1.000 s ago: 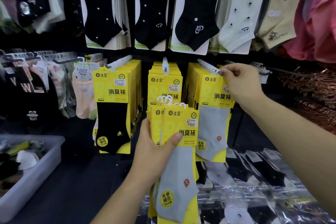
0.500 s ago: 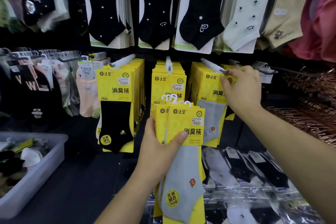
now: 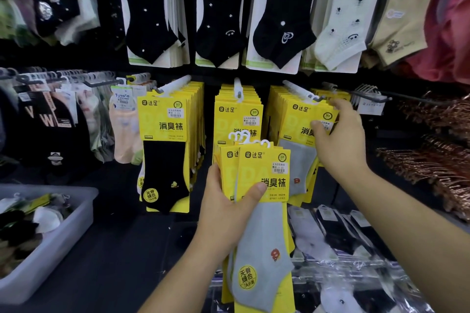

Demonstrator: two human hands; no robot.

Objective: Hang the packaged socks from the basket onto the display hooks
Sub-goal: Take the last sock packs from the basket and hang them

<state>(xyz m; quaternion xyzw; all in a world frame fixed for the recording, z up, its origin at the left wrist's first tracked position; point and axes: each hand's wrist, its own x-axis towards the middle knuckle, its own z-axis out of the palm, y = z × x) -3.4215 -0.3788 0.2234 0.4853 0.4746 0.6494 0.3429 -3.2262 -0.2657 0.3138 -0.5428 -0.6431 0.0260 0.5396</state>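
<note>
The left hand (image 3: 226, 213) grips a fanned bundle of packaged socks (image 3: 262, 236) low in the near centre. Its thumb lies across the yellow cards and its fingers wrap behind, so the small white hangers (image 3: 244, 136) stand up free at the top, probably so one pack can be lifted off at a time. The right hand (image 3: 340, 142) reaches up and right to the front hung pack (image 3: 296, 119). Thumb on its face and fingers curled round its right edge, it pinches that pack just under the tip of the right display hook (image 3: 297, 89), apparently seating it or squaring the row. That row holds the same grey kind as the bundle, so the bundle likely belongs there too. The bundle sits just left of and below the right hand, not touching it. The basket (image 3: 50, 249) with more packs lies well apart at the near left.
</note>
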